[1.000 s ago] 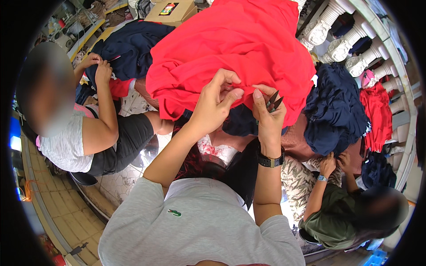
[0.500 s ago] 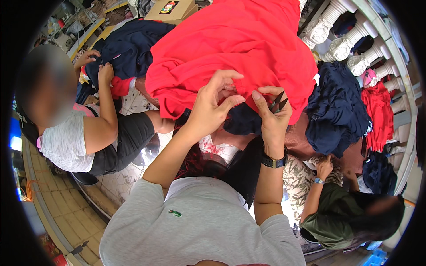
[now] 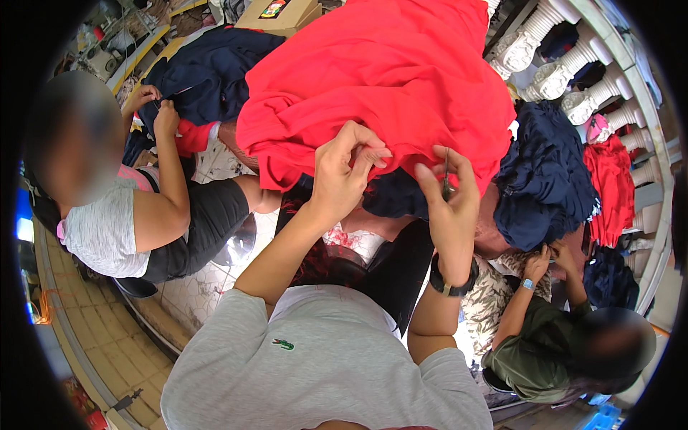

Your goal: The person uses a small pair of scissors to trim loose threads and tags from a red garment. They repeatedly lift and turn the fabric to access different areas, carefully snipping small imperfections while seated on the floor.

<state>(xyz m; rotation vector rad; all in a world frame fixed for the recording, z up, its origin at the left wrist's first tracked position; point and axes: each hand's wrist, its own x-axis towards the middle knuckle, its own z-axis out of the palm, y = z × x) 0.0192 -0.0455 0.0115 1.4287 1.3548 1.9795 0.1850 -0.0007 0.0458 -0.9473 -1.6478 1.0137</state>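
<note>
A big heap of red fabric garments (image 3: 373, 79) lies in front of me. My left hand (image 3: 342, 175) is at its near edge, thumb and fingertips pinched together on the red cloth. A little to the right, my right hand (image 3: 453, 204) holds small dark thread snips (image 3: 446, 180) upright between thumb and fingers. The blades stand beside the cloth's edge; whether they touch it I cannot tell. Dark navy fabric (image 3: 394, 195) shows beneath the red heap, between my hands.
A person (image 3: 107, 222) at the left handles navy garments (image 3: 204, 72). Another person (image 3: 545, 344) sits at the right beside a navy pile (image 3: 545, 172). White balusters (image 3: 552, 79) line the right side, with red cloth (image 3: 609, 186) near them. A cardboard box (image 3: 287, 16) stands at the back.
My left fingers have closed from a loose curl into a pinch. My right hand has shifted slightly down and right, and the snips have turned upright. The right-hand person's second hand has come into view.
</note>
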